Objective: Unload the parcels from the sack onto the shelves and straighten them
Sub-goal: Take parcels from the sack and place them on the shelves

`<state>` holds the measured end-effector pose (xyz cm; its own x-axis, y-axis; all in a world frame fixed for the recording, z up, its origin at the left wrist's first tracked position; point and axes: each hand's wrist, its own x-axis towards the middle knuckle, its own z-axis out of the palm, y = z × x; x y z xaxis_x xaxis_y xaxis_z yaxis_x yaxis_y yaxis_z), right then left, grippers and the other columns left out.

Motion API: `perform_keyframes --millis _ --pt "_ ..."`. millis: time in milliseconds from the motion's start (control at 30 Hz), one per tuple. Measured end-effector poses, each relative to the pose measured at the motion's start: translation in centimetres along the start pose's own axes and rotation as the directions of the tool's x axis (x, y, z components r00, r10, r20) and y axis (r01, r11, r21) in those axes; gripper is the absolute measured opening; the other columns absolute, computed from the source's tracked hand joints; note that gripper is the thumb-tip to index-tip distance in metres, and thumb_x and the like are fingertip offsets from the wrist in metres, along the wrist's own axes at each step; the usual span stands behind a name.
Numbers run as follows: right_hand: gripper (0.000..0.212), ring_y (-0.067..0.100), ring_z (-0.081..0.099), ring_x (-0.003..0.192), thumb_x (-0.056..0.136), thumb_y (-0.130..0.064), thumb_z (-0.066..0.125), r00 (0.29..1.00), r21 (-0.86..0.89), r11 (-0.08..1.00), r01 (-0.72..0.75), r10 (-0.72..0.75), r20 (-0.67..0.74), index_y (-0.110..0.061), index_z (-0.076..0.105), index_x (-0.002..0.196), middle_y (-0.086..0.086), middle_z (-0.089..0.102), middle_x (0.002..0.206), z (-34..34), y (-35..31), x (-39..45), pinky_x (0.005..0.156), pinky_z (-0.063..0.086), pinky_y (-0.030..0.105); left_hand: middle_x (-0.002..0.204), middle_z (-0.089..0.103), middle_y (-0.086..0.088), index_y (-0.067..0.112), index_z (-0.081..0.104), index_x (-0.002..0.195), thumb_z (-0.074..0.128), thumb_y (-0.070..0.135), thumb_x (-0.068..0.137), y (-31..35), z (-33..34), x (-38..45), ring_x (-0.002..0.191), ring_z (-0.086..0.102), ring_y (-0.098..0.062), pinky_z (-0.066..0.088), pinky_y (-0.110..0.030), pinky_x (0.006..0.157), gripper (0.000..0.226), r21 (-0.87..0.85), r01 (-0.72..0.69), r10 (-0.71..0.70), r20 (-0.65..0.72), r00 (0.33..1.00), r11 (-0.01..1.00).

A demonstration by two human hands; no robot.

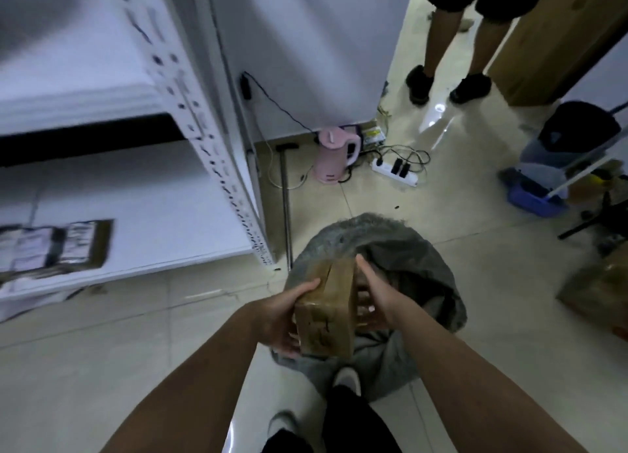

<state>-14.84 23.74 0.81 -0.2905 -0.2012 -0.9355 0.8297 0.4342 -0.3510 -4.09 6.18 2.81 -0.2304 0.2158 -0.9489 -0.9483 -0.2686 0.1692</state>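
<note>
Currently the parcel (324, 308), a brown taped carton, is held between both hands directly above the open mouth of the grey sack (404, 248), which stands on the floor at the 6 o'clock side of the view. The left hand (283, 316) has its grip on the carton's left face, thumb across the top edge and fingers curled under the near corner. The right hand (373, 294) presses its palm and fingers against the right face, fingers bent round the far side. Both grips are closed on the carton; neither is free.

Long axis of the carton: it runs from 6 o'clock to 12 o'clock, away from the person.

Governing relation: the lower shelf (153, 214) of the white rack lies at 10 o'clock from the carton, well apart from it, beyond the perforated upright (217, 160). Labelled parcels (57, 245) already rest on that shelf near its left end; they are blurred. The left hand is the nearer hand to the shelf. As a judgement, the transfer requires a swing toward 10 o'clock, clearing the upright, then alignment with the parcels already placed
</note>
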Motion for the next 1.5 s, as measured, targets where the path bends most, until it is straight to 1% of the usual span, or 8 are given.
perform_keyframes --millis 167,467,667,767,900,1033,1200,1500 --pt "0.096 0.031 0.068 0.092 0.037 -0.075 0.080 0.981 -0.088 0.990 -0.111 0.123 0.151 -0.011 0.069 0.109 0.014 0.075 0.093 7.2 -0.3 -10.1 0.060 0.057 0.037 0.107 0.060 -0.016 0.010 0.060 0.109 0.062 0.079 0.055 -3.3 -0.9 -11.7 0.097 0.058 -0.033 0.046 -0.043 0.094 0.087 -0.111 0.045 -0.053 -0.070 0.996 0.993" --pt "0.083 0.037 0.057 0.117 0.068 -0.074 0.058 0.909 0.007 0.981 -0.191 0.174 0.379 -0.010 0.068 0.120 0.021 0.065 0.121 17.6 -1.9 -21.1 0.097 0.047 0.051 0.131 0.052 -0.025 0.024 0.039 0.141 0.039 0.083 0.075 -9.4 -6.1 -27.7 0.114 0.054 -0.045 0.045 -0.059 0.088 0.089 -0.315 -0.298 0.259 -0.162 0.952 0.901" --pt "0.080 0.038 0.057 0.113 0.081 -0.073 0.038 0.831 0.133 0.979 -0.156 0.057 0.553 -0.009 0.064 0.122 0.025 0.065 0.118 24.0 -0.8 -25.4 0.087 0.052 0.047 0.132 0.051 -0.018 0.015 0.048 0.136 0.051 0.071 0.076 -14.3 -7.4 -32.3 0.109 0.058 -0.042 0.043 -0.059 0.097 0.082 -0.412 -0.458 0.353 -0.309 0.883 0.787" --pt "0.076 0.039 0.056 0.114 0.086 -0.067 0.033 0.798 0.124 0.989 -0.084 -0.008 0.603 -0.008 0.068 0.117 0.027 0.065 0.117 26.8 -1.5 -27.4 0.093 0.048 0.048 0.120 0.060 -0.018 0.015 0.058 0.126 0.053 0.073 0.069 -15.3 -6.8 -34.4 0.104 0.059 -0.041 0.048 -0.056 0.088 0.082 -0.488 -0.572 0.446 -0.359 0.820 0.659" --pt "0.044 0.031 0.064 0.091 0.094 -0.047 0.042 0.849 0.035 0.987 0.160 -0.155 0.505 -0.014 0.071 0.097 0.014 0.074 0.095 29.1 -4.3 -29.5 0.072 0.053 0.038 0.107 0.069 -0.018 0.019 0.065 0.115 0.058 0.067 0.066 -14.3 -7.5 -38.2 0.098 0.061 -0.040 0.048 -0.052 0.083 0.069 -0.510 -0.667 0.487 -0.456 0.745 0.543" --pt "0.027 0.020 0.063 0.077 0.099 -0.029 0.041 0.813 -0.105 0.874 0.474 -0.389 0.434 -0.027 0.052 0.125 0.001 0.068 0.099 29.6 -7.7 -31.5 0.061 0.049 0.027 0.091 0.072 -0.011 0.017 0.063 0.107 0.061 0.054 0.077 -12.0 -8.3 -41.7 0.092 0.063 -0.029 0.052 -0.041 0.074 0.048 -0.453 -0.733 0.469 -0.568 0.676 0.508" --pt "0.055 0.026 0.068 0.090 0.081 -0.069 0.054 0.781 -0.154 0.848 0.507 -0.376 0.499 -0.023 0.069 0.106 0.008 0.073 0.100 29.5 -11.7 -33.8 0.067 0.055 0.033 0.108 0.066 -0.013 0.011 0.061 0.111 0.069 0.056 0.071 -8.0 -8.5 -44.1 0.098 0.063 -0.028 0.054 -0.037 0.067 0.061 -0.382 -0.737 0.452 -0.605 0.656 0.558" --pt "0.046 0.026 0.064 0.089 0.082 -0.057 0.061 0.764 -0.196 0.791 0.580 -0.445 0.466 -0.017 0.068 0.103 0.009 0.069 0.095 29.3 -18.4 -34.2 0.077 0.052 0.034 0.091 0.069 -0.008 0.016 0.062 0.092 0.052 0.065 0.083 -0.7 -9.2 -44.3 0.092 0.064 -0.025 0.054 -0.036 0.070 0.050 -0.232 -0.814 0.484 -0.705 0.518 0.533"
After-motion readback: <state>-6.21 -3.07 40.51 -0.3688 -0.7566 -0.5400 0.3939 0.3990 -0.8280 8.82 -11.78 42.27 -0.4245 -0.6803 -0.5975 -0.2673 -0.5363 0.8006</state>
